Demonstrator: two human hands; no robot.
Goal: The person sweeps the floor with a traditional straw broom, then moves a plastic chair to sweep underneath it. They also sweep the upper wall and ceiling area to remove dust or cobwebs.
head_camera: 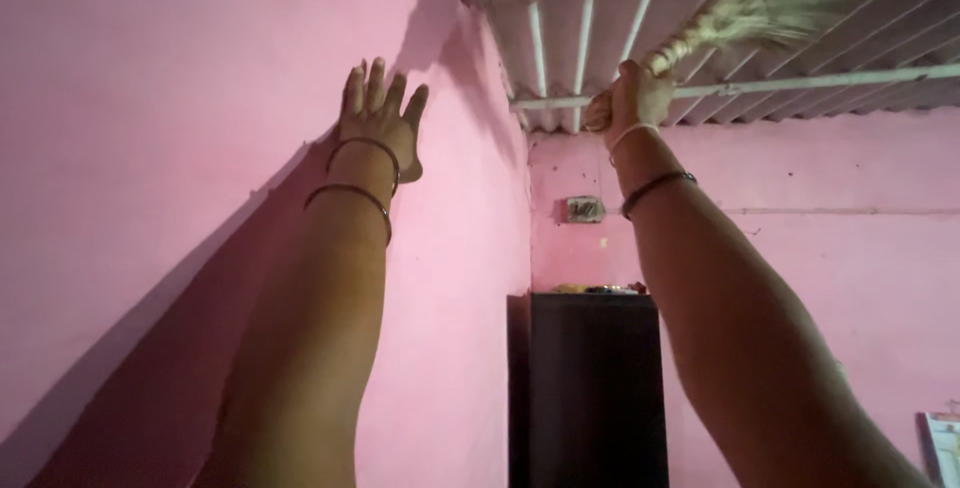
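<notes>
Right hand clenched round bristly straw broom, left hand splayed flat on pink wall

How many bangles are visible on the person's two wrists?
4. Two dark bangles circle the left wrist below the left hand; a pale one and a dark one circle the right. None looks hidden.

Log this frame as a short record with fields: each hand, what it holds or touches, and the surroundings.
left hand: left hand raised, fingers spread, flat against the pink wall
right hand: right hand closed around the handle of a broom
broom: points up, bristles at the corrugated roof
wrists: bangles on both arms
background: dark cabinet in the corner, small things on top, too small to tell
</notes>
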